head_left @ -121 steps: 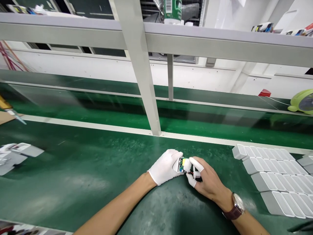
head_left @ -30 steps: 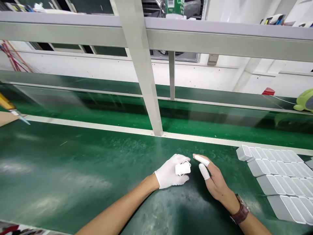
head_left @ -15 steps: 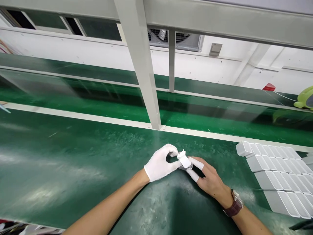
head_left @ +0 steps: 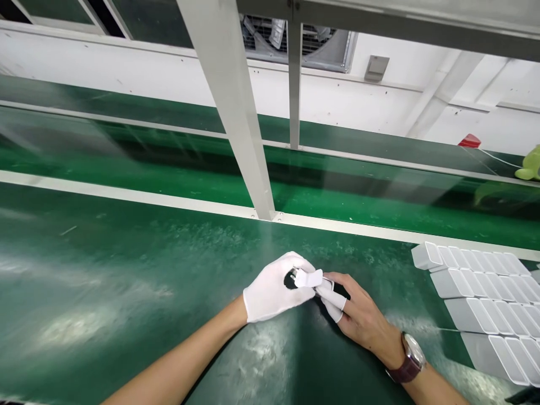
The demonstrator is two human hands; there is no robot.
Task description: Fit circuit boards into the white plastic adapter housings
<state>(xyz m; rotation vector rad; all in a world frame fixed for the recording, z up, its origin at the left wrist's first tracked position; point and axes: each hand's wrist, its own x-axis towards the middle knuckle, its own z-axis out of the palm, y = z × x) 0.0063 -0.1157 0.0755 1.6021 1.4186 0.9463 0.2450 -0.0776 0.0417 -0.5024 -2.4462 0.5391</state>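
Note:
A small white plug adapter (head_left: 309, 278) with metal prongs pointing left is held just above the green bench. My left hand (head_left: 276, 289), in a white glove, is closed in a pinch around it, thumb below and fingers above. My right hand (head_left: 356, 309), with white finger covers on some fingers and a watch on the wrist, is closed at the adapter's right end. Between the right fingers a greyish, shiny-edged part (head_left: 328, 284) shows, mostly hidden; I cannot tell whether it joins the adapter.
Several rows of white box-like pieces (head_left: 476, 315) stand on the green bench (head_left: 126, 281) at the right. A beige upright post (head_left: 236, 112) rises from the bench's back strip. Behind it are a green conveyor belt (head_left: 329, 197), a red object (head_left: 469, 140) and a lime-green object (head_left: 529, 166).
The adapter has turned from tilted, prongs up, to lying nearly level with prongs leftward. My right fingers have shifted closer against its right end. The camera view has moved slightly.

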